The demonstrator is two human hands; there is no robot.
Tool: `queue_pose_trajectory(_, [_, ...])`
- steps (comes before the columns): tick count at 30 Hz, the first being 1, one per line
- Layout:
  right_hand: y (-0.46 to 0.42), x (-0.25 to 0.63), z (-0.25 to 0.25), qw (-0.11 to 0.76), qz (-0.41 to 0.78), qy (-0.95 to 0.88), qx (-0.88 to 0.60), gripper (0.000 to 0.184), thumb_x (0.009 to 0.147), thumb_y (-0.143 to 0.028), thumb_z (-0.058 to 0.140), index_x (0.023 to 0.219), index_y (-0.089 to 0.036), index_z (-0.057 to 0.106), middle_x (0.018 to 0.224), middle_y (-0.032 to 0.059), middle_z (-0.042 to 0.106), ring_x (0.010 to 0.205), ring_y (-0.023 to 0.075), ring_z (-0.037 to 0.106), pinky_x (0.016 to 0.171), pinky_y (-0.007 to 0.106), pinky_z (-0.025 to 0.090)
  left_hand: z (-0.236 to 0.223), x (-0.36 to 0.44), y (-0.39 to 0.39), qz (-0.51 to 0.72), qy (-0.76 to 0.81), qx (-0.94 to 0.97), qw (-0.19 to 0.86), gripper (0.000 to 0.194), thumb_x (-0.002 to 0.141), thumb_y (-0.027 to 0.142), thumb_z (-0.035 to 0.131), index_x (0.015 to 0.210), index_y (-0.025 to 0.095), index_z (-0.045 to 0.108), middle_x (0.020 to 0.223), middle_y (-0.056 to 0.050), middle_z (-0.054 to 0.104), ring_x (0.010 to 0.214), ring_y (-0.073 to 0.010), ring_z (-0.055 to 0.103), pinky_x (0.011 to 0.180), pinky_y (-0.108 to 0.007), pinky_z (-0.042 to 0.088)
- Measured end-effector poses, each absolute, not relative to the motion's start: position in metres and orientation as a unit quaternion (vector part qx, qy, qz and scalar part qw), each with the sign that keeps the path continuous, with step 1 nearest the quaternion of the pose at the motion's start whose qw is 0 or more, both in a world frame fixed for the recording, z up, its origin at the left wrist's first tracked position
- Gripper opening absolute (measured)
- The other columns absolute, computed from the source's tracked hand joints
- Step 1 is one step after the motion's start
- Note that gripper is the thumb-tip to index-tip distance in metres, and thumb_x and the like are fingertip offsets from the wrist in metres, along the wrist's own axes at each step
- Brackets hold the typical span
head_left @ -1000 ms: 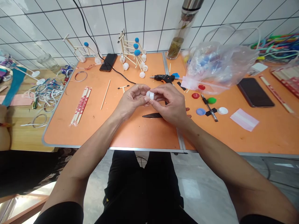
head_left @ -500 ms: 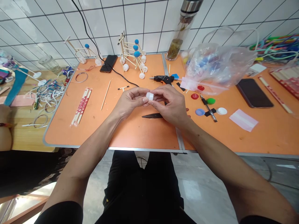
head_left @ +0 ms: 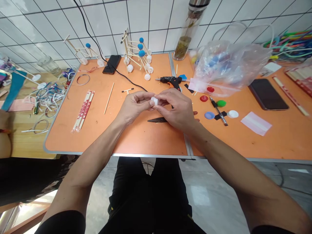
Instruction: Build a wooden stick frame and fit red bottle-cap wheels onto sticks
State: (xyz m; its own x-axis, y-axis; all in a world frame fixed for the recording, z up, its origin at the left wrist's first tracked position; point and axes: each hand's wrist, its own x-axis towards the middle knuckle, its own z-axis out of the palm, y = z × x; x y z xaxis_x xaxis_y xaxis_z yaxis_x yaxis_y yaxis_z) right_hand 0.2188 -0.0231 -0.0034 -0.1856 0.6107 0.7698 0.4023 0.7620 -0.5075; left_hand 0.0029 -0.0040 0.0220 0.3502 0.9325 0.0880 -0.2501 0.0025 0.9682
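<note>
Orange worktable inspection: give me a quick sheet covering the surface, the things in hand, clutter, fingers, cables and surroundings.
Surface: orange table with grey metal edging.
Job's things: small white cap held between both hands; black blade lies just below them.
Clutter: plastic bag, glue gun, wrapped chopsticks, stick models with blue balls.
Fingers: left hand and right hand both pinch the cap.
Cables: black cable crosses the table beyond the hands.
Surroundings: white tiled wall; wooden bench at left.
</note>
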Motion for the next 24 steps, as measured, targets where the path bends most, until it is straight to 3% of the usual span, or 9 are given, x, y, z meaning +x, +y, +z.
queue_pose_trajectory(9, [-0.022, 0.22, -0.006, 0.523, 0.054, -0.784, -0.33, 0.03, 0.105, -0.015, 0.074, 0.127, -0.029, 0.087, 0.117, 0.0084, 0.086, 0.106, 0.0284, 0.083, 0.094, 0.048, 0.072, 0.024, 0.003, -0.006, 0.467, 0.35, 0.526, 0.619, 0.05, 0.063, 0.046, 0.12, 0.098, 0.021, 0.095, 0.101, -0.008, 0.093, 0.085, -0.0166, 0.083, 0.08, -0.029, 0.072])
queue_pose_trajectory(14, [-0.022, 0.221, -0.006, 0.5, 0.053, -0.79, -0.35, 0.029, 0.105, -0.018, 0.075, 0.128, -0.031, 0.087, 0.12, 0.0083, 0.087, 0.107, 0.0297, 0.082, 0.096, 0.05, 0.071, 0.024, 0.005, -0.007, 0.471, 0.356, 0.526, 0.612, 0.048, 0.061, 0.044, 0.119, 0.095, 0.021, 0.095, 0.1, -0.008, 0.093, 0.084, -0.0174, 0.083, 0.078, -0.029, 0.072])
queue_pose_trajectory(20, [-0.022, 0.22, -0.007, 0.51, 0.037, -0.794, -0.329, 0.031, 0.104, -0.015, 0.075, 0.128, -0.03, 0.086, 0.118, 0.0079, 0.085, 0.106, 0.0292, 0.081, 0.094, 0.047, 0.07, 0.027, 0.01, -0.014, 0.489, 0.363, 0.519, 0.6, 0.03, 0.069, 0.027, 0.11, 0.094, 0.019, 0.095, 0.091, -0.005, 0.091, 0.081, -0.0154, 0.082, 0.077, -0.026, 0.069])
queue_pose_trajectory(24, [-0.022, 0.22, -0.01, 0.502, 0.041, -0.793, -0.342, 0.029, 0.105, -0.018, 0.076, 0.128, -0.032, 0.086, 0.117, 0.007, 0.084, 0.105, 0.0295, 0.08, 0.094, 0.048, 0.07, 0.028, 0.013, -0.017, 0.494, 0.377, 0.525, 0.582, 0.02, 0.072, 0.025, 0.101, 0.09, 0.02, 0.093, 0.085, -0.003, 0.088, 0.077, -0.0139, 0.079, 0.076, -0.025, 0.067])
